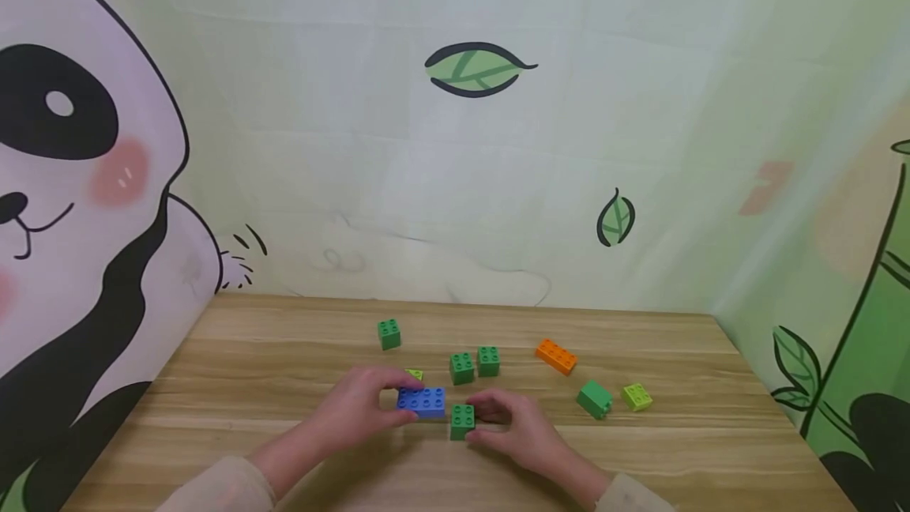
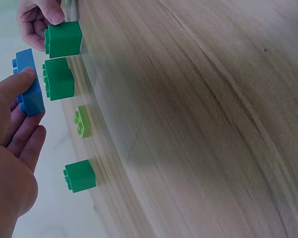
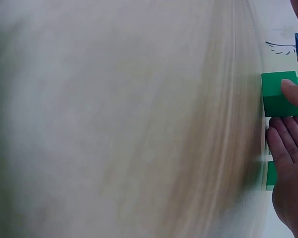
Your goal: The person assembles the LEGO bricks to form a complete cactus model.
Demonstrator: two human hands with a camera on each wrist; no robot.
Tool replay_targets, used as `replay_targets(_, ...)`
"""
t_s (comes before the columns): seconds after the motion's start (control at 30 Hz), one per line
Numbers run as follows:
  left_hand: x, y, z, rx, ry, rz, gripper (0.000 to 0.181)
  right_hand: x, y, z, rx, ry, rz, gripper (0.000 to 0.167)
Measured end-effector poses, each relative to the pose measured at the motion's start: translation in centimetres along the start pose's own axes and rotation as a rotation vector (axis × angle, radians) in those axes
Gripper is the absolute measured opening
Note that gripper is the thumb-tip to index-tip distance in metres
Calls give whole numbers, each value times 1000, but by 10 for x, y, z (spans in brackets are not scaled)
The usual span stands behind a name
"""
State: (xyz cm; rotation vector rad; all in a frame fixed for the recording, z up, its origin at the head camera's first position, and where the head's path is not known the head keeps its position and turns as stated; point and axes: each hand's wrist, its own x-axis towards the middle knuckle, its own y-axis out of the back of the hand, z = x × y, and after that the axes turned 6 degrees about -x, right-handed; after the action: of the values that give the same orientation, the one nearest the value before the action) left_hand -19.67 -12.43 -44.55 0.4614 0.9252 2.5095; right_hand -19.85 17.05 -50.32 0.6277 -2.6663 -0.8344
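My left hand pinches a blue eight-stud toy brick between thumb and fingers, its studs facing up. In the left wrist view the blue brick is held clear of the tabletop. Just to its right, my right hand grips a green four-stud brick by its right side. The right wrist view shows the thumb on this green brick, fingers alongside; whether it touches the table I cannot tell. A small gap separates the two held bricks. Behind the left hand, a lime brick is mostly hidden.
On the wooden table, two green bricks stand beyond the hands, one beside the other. Another green brick is farther left. Rightward lie an orange brick, a tipped green brick and a lime brick.
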Motion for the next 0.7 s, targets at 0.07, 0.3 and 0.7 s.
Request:
replay_targets(0.07,0,0,0,-12,0,-3,33,0,0,0,3,2,3,43)
replay_targets(0.3,1,-2,0,-4,7,-2,33,1,0,-1,13,-9,7,41)
replay_targets(0.7,9,-7,5,13,-13,-1,33,0,0,-1,28,-21,-3,41)
